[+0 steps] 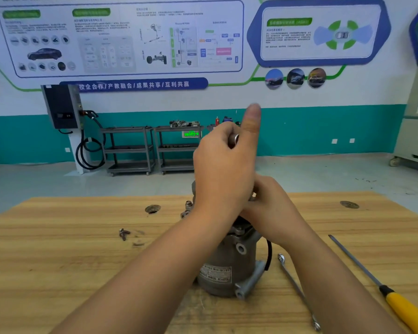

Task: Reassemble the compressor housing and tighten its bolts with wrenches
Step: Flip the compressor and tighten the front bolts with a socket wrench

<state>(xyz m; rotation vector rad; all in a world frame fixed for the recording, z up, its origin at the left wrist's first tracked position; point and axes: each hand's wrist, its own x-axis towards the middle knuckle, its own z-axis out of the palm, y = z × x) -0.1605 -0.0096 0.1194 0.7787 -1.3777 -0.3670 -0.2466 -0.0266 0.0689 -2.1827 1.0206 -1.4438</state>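
While the compressor (pixel 229 263) stands upright on the tabletop (pixel 58 249) at lower centre of the frame, both hands are above it. The left hand (pixel 223 169) is the higher one, its back toward the camera. Its fingers curl round a tool (pixel 234 139) of which only a shiny round metal end shows, and its thumb sticks straight up. The right hand (pixel 274 210) sits lower and to the right, at the compressor's top, with fingers curled inward. The left hand hides what, if anything, they hold, so I cannot tell. A wrench (pixel 297 289) lies on the tabletop just right of the compressor, and a yellow-handled screwdriver (pixel 372 276) lies farther right. Small dark bits (pixel 124 234) lie left of centre.
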